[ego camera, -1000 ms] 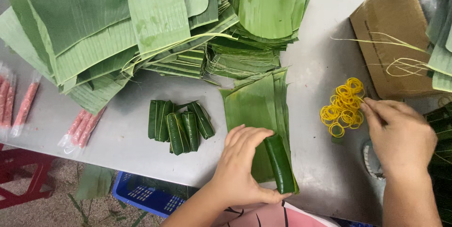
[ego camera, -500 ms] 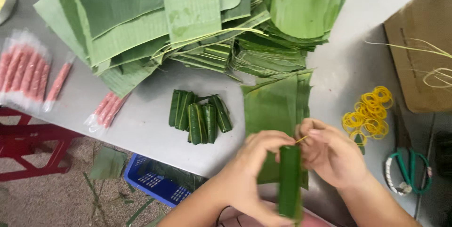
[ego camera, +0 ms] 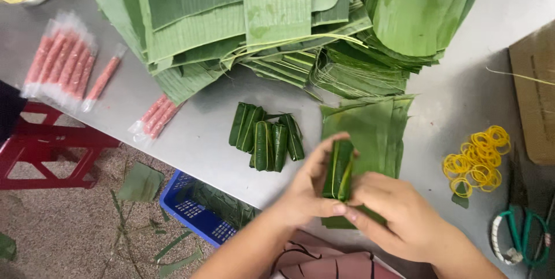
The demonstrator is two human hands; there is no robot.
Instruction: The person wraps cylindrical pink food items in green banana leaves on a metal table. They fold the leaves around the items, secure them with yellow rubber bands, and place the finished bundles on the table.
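Roll raised since prev – both hands' fingers grip it | leaf roll [ego camera: 338, 170] dark green, yellow-banded

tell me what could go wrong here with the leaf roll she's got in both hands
1. The leaf-wrapped roll is pinched only between the left hand and right hand; no band shows on it, so the leaf may spring open if the grip loosens.
2. It is held near the table edge, above the blue crate, so a slip could drop it there.
3. The yellow rubber bands lie off to the right, so fetching one frees a hand.
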